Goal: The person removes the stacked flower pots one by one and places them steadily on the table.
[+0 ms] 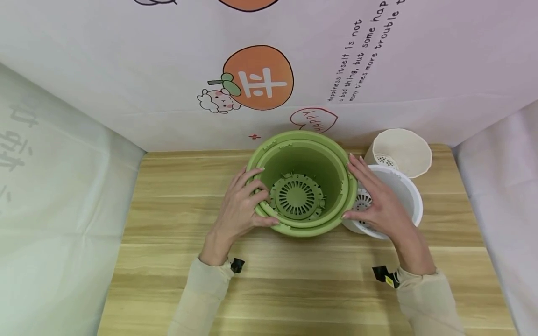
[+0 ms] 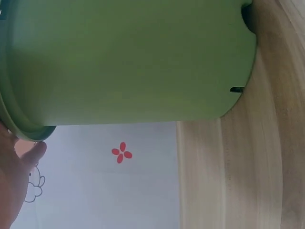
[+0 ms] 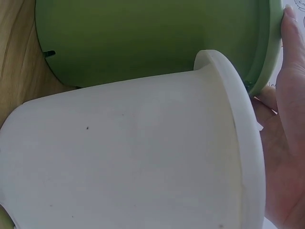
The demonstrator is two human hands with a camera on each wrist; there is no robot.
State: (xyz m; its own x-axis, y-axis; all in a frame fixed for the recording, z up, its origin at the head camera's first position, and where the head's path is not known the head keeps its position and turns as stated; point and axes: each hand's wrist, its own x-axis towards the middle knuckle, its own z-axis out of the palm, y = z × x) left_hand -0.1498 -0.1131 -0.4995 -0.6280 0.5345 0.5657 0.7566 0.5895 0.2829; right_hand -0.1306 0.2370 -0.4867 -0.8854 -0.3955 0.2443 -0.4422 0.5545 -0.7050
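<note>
Two green flowerpots stand nested on the table, the inner flowerpot (image 1: 299, 154) inside the outer flowerpot (image 1: 308, 231). A slotted round base (image 1: 296, 197) shows at the bottom of the inner one. My left hand (image 1: 239, 205) grips the rims at the left, fingers bent over the inner edge and thumb at the front. At the right, my right hand (image 1: 378, 200) holds the outer rim between spread fingers and thumb. Beneath that hand is a white pot (image 3: 133, 152), close beside the green ones. The left wrist view shows the outer pot's side (image 2: 133, 62) upright on the wood.
Behind the white pot, a cream faceted pot (image 1: 409, 151) with a perforated bottom leans at the back right. The wood-grain table (image 1: 176, 233) ends at a printed backdrop (image 1: 168, 93), with pale cloth on both sides.
</note>
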